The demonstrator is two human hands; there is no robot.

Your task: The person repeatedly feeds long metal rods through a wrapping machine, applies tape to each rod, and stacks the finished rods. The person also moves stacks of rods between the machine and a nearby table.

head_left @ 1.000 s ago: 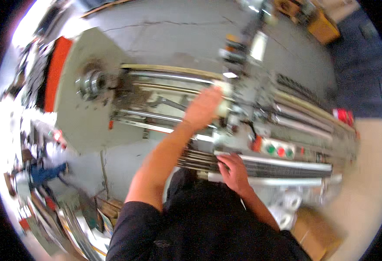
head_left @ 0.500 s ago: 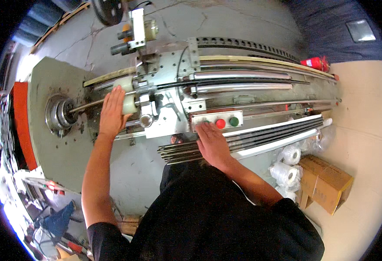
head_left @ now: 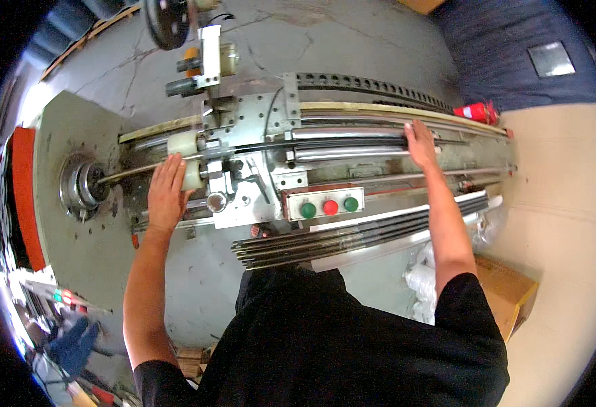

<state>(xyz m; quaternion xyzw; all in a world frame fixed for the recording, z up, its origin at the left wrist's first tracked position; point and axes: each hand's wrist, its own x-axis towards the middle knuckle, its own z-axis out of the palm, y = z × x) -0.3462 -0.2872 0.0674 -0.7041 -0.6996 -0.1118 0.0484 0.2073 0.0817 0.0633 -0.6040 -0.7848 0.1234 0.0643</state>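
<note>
My left hand (head_left: 165, 193) lies with its fingers stretched out against the lower white plastic roller (head_left: 193, 174), just below a thin metal rod (head_left: 129, 171). That rod runs from the round steel chuck (head_left: 83, 187) at the left toward the machine's carriage (head_left: 249, 110). Farther right, my right hand (head_left: 420, 145) reaches over two shiny cylinders (head_left: 349, 154), its fingers extended at the dark rod (head_left: 379, 142) between them. Whether those fingertips press on the dark rod cannot be made out. A button panel (head_left: 296, 209) with two green buttons and a red one sits between my arms.
Several dark rods (head_left: 277, 249) lie on white wrapping close to my body. Plastic-wrapped rolls (head_left: 420, 281) and a cardboard box (head_left: 508, 288) stand at the right. A red extinguisher (head_left: 478, 112) is beyond the machine's right end, and a black wheel (head_left: 165, 24) is at the far side.
My right hand has left the button panel and moved right and away from me, to the shiny cylinders. My left hand stays by the white rollers. The whole view has shifted slightly.
</note>
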